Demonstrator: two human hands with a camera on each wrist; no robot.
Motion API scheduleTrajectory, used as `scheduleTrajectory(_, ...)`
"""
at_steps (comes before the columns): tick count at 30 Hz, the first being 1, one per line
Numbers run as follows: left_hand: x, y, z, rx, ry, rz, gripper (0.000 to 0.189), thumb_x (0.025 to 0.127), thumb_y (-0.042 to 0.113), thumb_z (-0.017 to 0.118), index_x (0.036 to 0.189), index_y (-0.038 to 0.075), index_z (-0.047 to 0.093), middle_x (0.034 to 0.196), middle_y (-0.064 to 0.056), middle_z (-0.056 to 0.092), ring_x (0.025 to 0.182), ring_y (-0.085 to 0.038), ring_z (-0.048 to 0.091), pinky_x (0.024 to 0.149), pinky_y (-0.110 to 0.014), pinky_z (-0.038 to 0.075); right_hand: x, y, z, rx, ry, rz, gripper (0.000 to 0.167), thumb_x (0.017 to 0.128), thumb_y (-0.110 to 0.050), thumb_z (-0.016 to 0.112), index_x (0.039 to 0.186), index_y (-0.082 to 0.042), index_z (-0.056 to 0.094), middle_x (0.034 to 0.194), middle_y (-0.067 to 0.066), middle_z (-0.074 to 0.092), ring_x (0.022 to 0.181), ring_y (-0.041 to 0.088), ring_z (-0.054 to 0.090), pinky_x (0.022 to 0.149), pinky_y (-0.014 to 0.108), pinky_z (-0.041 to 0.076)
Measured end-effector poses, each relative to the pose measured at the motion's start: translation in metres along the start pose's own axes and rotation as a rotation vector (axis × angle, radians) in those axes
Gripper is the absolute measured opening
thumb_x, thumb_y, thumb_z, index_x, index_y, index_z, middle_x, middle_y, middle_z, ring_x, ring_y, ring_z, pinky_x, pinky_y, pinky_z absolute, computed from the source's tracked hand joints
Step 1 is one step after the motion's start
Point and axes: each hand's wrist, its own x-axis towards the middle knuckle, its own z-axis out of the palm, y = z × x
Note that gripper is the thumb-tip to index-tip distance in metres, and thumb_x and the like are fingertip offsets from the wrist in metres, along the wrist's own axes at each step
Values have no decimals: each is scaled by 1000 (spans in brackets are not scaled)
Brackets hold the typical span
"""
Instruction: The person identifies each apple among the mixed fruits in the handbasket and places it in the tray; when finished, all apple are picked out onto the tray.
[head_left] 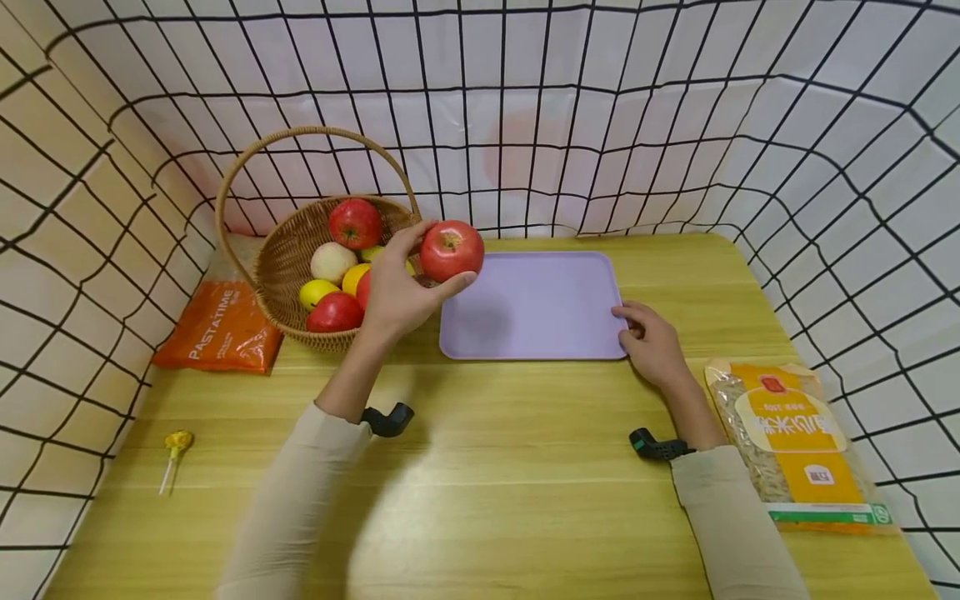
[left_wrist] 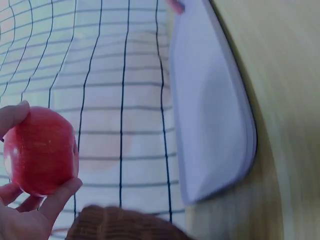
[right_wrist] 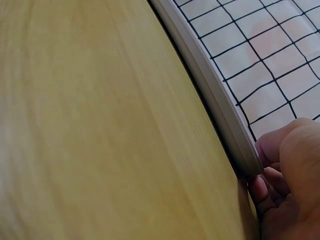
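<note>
My left hand [head_left: 401, 296] grips a red apple [head_left: 452, 252] between thumb and fingers, above the gap between the wicker basket [head_left: 281, 260] and a light purple tray [head_left: 540, 304]. In the left wrist view the apple [left_wrist: 44, 151] is held at the fingertips, clear of the tray [left_wrist: 210, 105]. My right hand [head_left: 656, 348] pinches the tray's right edge near its front corner. Up close in the right wrist view, thumb and fingers meet the tray rim [right_wrist: 220, 105]. Inside the basket lie another red apple [head_left: 355, 223], a pale round fruit [head_left: 332, 262], a yellow fruit [head_left: 318, 292] and other fruits.
An orange PASTATIME bag [head_left: 225, 329] lies left of the basket, partly behind it. A yellow lollipop [head_left: 177, 442] is at the left front. To the right lies a yellow and clear food packet [head_left: 795, 442]. Black-grid white cloth [head_left: 525, 117] walls the table [head_left: 525, 467] at the back and sides.
</note>
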Motion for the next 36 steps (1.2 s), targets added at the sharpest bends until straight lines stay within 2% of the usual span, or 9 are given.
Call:
scheduleTrajectory(7,5,3,37,-49,-134,-86,87,82,44,85,154,15,45,146,-8,57,121,-24,61,91,-45,61,-2,-1,0,8,-5,6,44,98,-3,53,141,-1,61,152,18,51,98,25,51,76,18,38)
scheduleTrajectory(14,6,-14,71,-6,-178,-130,87,85,41,85,155,13,43,149,-12,53,134,-28,54,108,-48,50,-2,-1,1,2,2,2,44,97,-1,53,140,0,61,152,19,51,98,25,52,76,17,39)
scheduleTrajectory(19,8,-30,90,-5,-167,-191,87,84,39,86,154,12,43,148,-12,54,135,-32,53,111,-51,47,-3,-1,1,0,8,0,44,97,-1,53,140,0,61,152,19,51,99,25,53,76,16,39)
scheduleTrajectory(26,21,-44,106,-39,-124,-276,85,85,34,85,155,13,41,149,-10,52,137,-31,49,113,-50,45,-2,0,2,5,16,-3,43,97,0,54,139,0,62,152,20,51,99,25,54,75,13,38)
scheduleTrajectory(30,29,-51,112,-60,-91,-295,84,86,32,85,154,12,41,150,-10,50,138,-29,49,114,-48,44,-1,0,2,6,19,-3,43,96,-1,54,139,0,63,152,20,51,99,26,54,75,12,38)
scheduleTrajectory(36,35,-59,119,-37,-71,-292,84,86,30,85,154,10,40,151,-11,48,140,-28,47,117,-47,42,-1,0,2,7,19,0,43,96,0,54,138,0,63,152,20,51,100,27,55,75,11,39)
